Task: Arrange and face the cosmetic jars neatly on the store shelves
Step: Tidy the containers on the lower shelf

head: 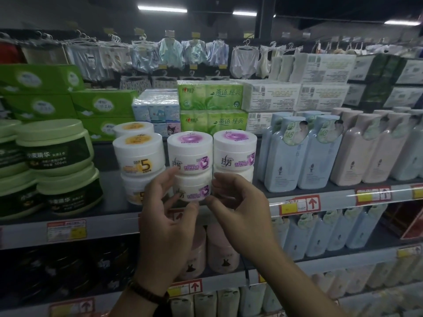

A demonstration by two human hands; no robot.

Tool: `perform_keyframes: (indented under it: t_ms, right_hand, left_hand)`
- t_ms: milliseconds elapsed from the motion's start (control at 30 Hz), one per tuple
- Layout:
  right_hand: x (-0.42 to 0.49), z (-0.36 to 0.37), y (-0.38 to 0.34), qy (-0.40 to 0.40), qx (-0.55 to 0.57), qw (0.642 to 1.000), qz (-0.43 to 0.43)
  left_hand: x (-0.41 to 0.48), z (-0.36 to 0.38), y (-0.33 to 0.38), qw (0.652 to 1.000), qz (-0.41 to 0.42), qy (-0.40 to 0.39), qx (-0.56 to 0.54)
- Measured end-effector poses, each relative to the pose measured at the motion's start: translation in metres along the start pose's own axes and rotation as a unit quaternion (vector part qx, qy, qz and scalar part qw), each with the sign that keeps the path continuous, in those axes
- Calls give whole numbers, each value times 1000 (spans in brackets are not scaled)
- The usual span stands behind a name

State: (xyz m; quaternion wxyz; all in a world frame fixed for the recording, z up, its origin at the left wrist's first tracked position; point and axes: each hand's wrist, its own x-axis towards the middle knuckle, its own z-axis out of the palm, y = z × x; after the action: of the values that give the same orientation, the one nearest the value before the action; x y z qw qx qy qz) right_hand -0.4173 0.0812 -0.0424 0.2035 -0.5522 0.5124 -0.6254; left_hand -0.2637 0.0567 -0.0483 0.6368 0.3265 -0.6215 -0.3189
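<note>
White cosmetic jars stand two high on the middle shelf (109, 209). The stack with purple lids marked 3 has an upper jar (190, 154) and a lower jar (194, 188). My left hand (167, 216) curls round the lower jar's left side with its thumb under the front edge. My right hand (240, 207) holds the same jar's right side, thumb low and fingers bent. A second purple stack (234, 152) stands just right; my right hand hides its lower jar. Two orange-lidded stacks marked 5 (139, 156) stand to the left.
Large green tubs (57, 149) are stacked at the left, pale blue bottles (295, 156) and pink bottles (366, 152) at the right. Tissue packs (212, 106) fill the shelf behind. Pink jars (219, 252) sit on the shelf below. Price tags line the shelf edges.
</note>
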Motion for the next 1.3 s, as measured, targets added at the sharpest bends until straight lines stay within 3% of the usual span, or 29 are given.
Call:
perform_keyframes:
  t_ms: [433,1300]
  right_hand:
    - [-3,15,2,-18,-32,999,9]
    - [-5,15,4,-29,-22,999,33]
  left_hand:
    - [3,-4,-6,996,-47,-29,-66]
    - [-6,2,13,990,-99,-57,-81]
